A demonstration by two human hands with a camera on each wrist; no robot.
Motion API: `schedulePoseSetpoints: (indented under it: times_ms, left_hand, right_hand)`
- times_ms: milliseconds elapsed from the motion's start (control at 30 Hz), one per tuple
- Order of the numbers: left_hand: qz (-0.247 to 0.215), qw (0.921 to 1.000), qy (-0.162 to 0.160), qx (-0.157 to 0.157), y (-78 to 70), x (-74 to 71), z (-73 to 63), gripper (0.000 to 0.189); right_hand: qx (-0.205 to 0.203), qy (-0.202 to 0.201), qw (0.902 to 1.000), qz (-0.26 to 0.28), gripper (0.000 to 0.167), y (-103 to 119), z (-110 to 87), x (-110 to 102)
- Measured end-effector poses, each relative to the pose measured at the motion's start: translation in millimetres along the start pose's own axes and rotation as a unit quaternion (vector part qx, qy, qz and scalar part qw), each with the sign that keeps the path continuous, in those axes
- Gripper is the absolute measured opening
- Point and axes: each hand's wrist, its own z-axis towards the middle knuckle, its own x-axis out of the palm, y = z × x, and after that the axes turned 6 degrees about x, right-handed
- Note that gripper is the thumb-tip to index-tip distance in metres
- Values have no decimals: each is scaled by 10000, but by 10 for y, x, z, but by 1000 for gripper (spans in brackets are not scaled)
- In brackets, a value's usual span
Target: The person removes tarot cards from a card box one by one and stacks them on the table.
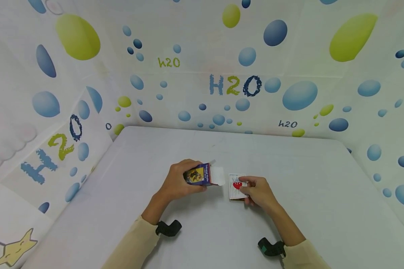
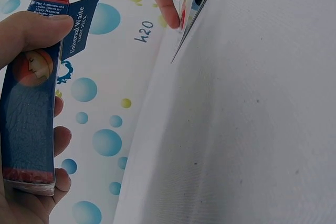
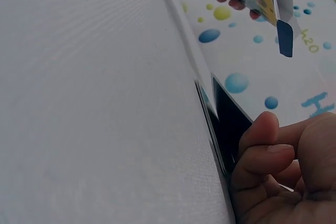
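Note:
My left hand grips a blue tarot deck box, thumb on one side and fingers round the other. The box's end flap hangs open toward the right. Just right of it, my right hand pinches the edge of a tarot card with a red heart on its face. In the right wrist view, that card is tilted up from other cards at the white tabletop, and my fingers are curled at its edge. The card edges also show side-on in the left wrist view.
The white tabletop spreads around both hands. Behind it stands a white backdrop printed with blue and green bubbles and H2O lettering, which continues on both sides. A black wrist camera sits at the left cuff, another at the right.

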Motion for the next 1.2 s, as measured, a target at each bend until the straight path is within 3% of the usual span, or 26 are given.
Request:
schedulePoseSetpoints:
  times_ms: [667,1200]
  left_hand:
    - [-93,9999,36,-65,0,26,-2,74]
    - [-84,9999,59,-56,-10,43,13,73]
  right_hand:
    - [251,-318,9982,-431,37,7,49,27]
    - [179,-541,9936,-974,40,80,-1,41]
